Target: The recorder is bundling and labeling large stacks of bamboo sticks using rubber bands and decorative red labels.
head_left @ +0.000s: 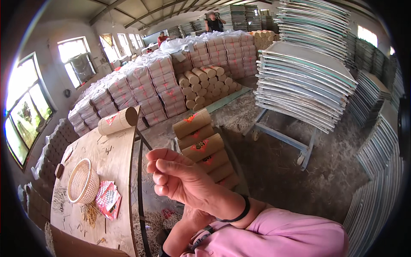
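My right hand (182, 177) is raised in the middle of the view, with a black band on its wrist and a pink sleeve behind it. Its fingers are curled and the thumb presses against them; whatever may be between them does not show. Below, my left hand (195, 217) lies against the right wrist, and its fingers are hidden behind it. Past the right hand are several stacked tan rolls (201, 147) with red printed labels. To the left stands a wooden table (117, 171), bearing one more tan roll (117, 121) at its far end.
A woven basket (84, 182), a red-and-white packet (109, 200) and rubber bands (90, 213) are on the table. Wrapped bundles (150, 85) form a wall behind. At right, stacked flat panels (299, 81) rest on a wheeled blue cart (280, 138). Two people (214, 23) are far back.
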